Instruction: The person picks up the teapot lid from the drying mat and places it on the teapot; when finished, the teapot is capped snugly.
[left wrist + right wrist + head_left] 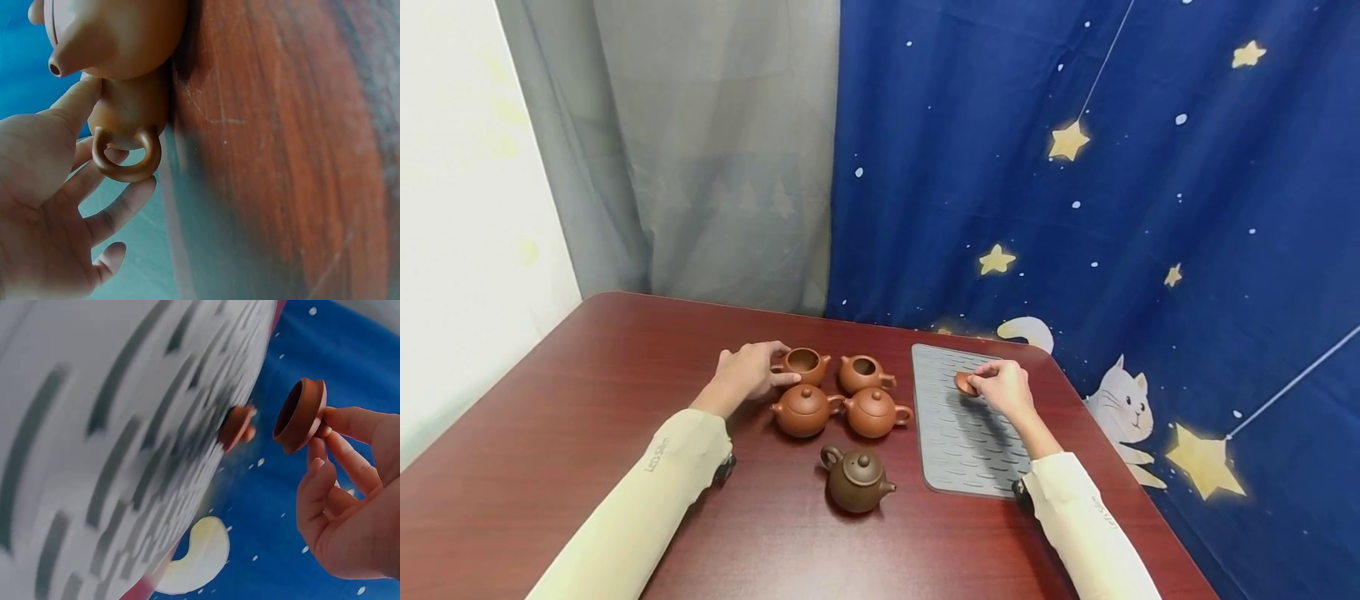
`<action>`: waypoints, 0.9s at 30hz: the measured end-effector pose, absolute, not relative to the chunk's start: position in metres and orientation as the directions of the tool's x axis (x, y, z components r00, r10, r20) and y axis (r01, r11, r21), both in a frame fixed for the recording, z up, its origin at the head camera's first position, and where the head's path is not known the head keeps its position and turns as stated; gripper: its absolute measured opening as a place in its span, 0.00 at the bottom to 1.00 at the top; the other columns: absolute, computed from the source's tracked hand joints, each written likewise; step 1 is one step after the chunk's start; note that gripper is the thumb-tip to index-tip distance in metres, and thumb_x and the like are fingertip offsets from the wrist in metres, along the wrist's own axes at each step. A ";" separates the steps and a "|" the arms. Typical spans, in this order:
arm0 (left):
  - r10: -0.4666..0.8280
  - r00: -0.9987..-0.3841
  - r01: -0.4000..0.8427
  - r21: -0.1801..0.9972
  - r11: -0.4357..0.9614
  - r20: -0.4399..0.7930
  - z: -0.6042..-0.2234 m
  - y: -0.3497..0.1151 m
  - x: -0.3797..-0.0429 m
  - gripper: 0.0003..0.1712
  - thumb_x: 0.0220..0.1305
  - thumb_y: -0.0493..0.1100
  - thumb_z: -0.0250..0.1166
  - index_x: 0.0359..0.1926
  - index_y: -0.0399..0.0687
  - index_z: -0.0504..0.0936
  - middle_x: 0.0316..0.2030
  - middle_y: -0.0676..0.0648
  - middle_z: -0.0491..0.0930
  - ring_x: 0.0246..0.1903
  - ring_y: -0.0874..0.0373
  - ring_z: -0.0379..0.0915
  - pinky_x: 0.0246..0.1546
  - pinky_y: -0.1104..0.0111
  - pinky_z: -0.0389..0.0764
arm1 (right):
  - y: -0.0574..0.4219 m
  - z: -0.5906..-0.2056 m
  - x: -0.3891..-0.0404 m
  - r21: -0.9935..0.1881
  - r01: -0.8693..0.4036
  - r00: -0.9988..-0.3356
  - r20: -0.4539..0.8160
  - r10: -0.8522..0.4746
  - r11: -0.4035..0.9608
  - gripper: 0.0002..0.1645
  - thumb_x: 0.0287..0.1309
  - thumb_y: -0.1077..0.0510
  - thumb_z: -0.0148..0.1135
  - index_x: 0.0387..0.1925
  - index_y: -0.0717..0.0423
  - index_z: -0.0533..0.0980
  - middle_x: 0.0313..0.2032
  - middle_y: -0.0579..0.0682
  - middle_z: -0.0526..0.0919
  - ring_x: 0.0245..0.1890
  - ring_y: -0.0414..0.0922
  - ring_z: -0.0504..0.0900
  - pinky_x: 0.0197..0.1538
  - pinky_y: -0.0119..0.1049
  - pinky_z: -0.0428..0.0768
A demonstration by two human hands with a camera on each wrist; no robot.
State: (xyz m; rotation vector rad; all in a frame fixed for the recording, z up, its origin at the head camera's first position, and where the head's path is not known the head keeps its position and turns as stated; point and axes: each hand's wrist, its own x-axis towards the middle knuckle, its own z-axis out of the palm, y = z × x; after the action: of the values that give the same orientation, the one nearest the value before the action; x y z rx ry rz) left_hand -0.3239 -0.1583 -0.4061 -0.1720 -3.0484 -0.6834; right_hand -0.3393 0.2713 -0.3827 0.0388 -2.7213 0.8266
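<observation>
My left hand (747,372) holds a lidless reddish-brown clay teapot (809,377) by its body, thumb at the near side and fingers round the far side. Its ring handle (128,172) faces the palm in the left wrist view. Above the grey mat (943,450), my right hand (1006,388) pinches a clay teapot lid (306,415) by its knob, hollow side tilted away from the palm. Another lid (236,427) lies on the mat in the right wrist view. To the right of the held pot stands a second lidless teapot (853,380).
Two lidded reddish-brown teapots, a left one (805,414) and a right one (871,416), stand close in front of the lidless pair. Nearer is a dark brown lidded teapot (854,486). A blue starry curtain (940,183) hangs behind the table (647,350).
</observation>
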 end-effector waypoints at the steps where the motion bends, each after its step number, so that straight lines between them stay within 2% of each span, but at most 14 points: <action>1: 0.103 -0.994 0.109 0.426 0.898 0.037 -0.406 -0.158 -0.324 0.38 0.59 0.65 0.67 0.65 0.52 0.74 0.56 0.39 0.79 0.58 0.40 0.72 0.52 0.44 0.61 | 0.268 -0.381 -0.338 -0.544 -0.128 -0.953 0.299 0.050 0.829 0.07 0.52 0.54 0.72 0.32 0.53 0.87 0.31 0.50 0.88 0.34 0.49 0.84 0.34 0.41 0.78; 10: 0.109 -0.993 0.117 0.431 0.895 0.045 -0.408 -0.158 -0.324 0.38 0.59 0.65 0.67 0.65 0.52 0.74 0.56 0.39 0.79 0.58 0.39 0.72 0.51 0.44 0.61 | 0.233 -0.370 -0.321 -0.626 -0.273 -0.934 0.353 -0.046 0.731 0.06 0.50 0.58 0.76 0.30 0.56 0.87 0.31 0.51 0.88 0.33 0.48 0.85 0.33 0.38 0.79; 18: 0.104 -0.994 0.114 0.434 0.894 0.046 -0.408 -0.157 -0.323 0.38 0.60 0.65 0.67 0.65 0.52 0.74 0.57 0.39 0.79 0.58 0.39 0.71 0.51 0.44 0.60 | 0.209 -0.367 -0.314 -0.653 -0.276 -0.934 0.355 -0.036 0.705 0.08 0.49 0.56 0.77 0.31 0.54 0.86 0.31 0.49 0.88 0.35 0.49 0.84 0.34 0.38 0.78; 22: 0.106 -0.993 0.115 0.433 0.894 0.046 -0.407 -0.158 -0.323 0.38 0.60 0.65 0.67 0.65 0.51 0.74 0.57 0.39 0.79 0.58 0.39 0.72 0.51 0.45 0.61 | 0.199 -0.369 -0.316 -0.650 -0.303 -0.922 0.385 -0.041 0.697 0.08 0.49 0.56 0.77 0.30 0.55 0.86 0.30 0.49 0.87 0.33 0.47 0.83 0.32 0.37 0.76; 27: 0.102 -0.994 0.113 0.437 0.892 0.048 -0.406 -0.158 -0.322 0.38 0.60 0.64 0.68 0.65 0.51 0.74 0.57 0.38 0.78 0.58 0.39 0.71 0.52 0.44 0.60 | 0.187 -0.367 -0.317 -0.639 -0.340 -0.905 0.422 -0.055 0.690 0.06 0.48 0.58 0.77 0.28 0.54 0.87 0.29 0.47 0.88 0.26 0.41 0.81 0.30 0.33 0.76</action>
State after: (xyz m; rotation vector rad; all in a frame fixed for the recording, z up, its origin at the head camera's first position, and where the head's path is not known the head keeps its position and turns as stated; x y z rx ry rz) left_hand -0.3218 -0.1577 -0.4059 -0.1723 -3.0331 -0.7032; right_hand -0.3171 0.1869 -0.3674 0.3087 -2.5306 1.0643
